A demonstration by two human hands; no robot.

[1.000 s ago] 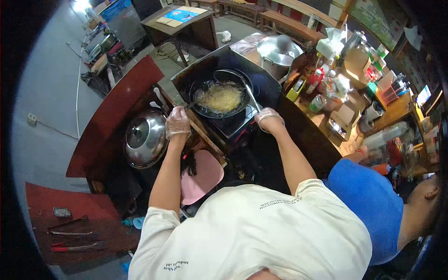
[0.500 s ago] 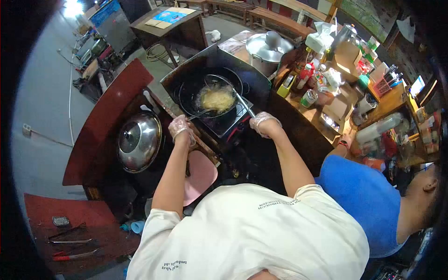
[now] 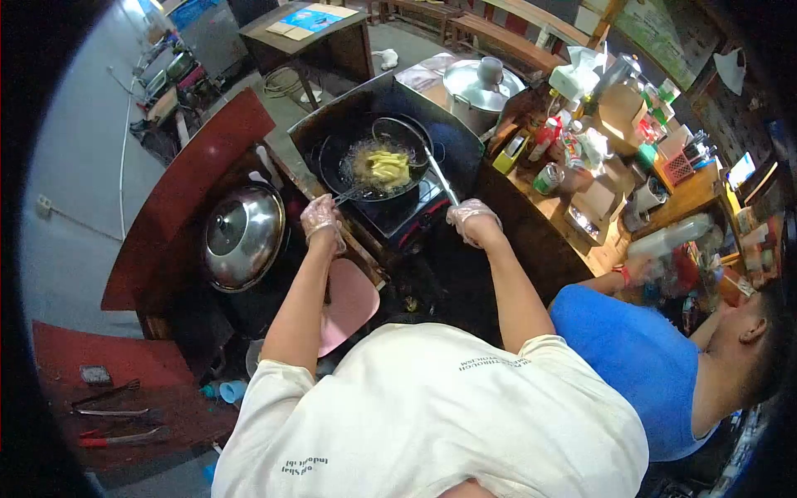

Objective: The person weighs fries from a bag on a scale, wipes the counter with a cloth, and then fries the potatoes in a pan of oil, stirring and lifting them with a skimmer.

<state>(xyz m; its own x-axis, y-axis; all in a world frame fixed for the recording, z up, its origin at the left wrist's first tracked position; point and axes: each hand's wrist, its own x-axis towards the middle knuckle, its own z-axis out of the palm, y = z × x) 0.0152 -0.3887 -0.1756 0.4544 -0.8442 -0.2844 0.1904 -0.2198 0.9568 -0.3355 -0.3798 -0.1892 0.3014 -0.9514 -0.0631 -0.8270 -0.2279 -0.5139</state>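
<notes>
Both my hands wear clear plastic gloves. My left hand [image 3: 321,222] is closed around the handle of a spatula [image 3: 345,197], whose far end reaches into the wok's left front and is partly hidden. With my right hand [image 3: 473,222] I grip the long handle of a skimmer [image 3: 441,176]. Its round head tilts over the wok's right side. In the dark wok [image 3: 329,176], pale yellow fries [image 3: 388,168] lie heaped, with bubbling oil around them. The wok sits on a stove [image 3: 407,220] behind a dark metal splash guard [image 3: 349,108].
A lidded steel pan [image 3: 245,238] stands left, and a pink tray [image 3: 350,307] lies below my left forearm. Behind right is a large pot [image 3: 481,87]. Bottles and boxes crowd the wooden counter [image 3: 531,187]. A person in blue [image 3: 635,365] works close on my right.
The fries now show as separate strips above the oil, where foam covered them before. The skimmer's head has shifted slightly up and right. The person beside me has moved their arm.
</notes>
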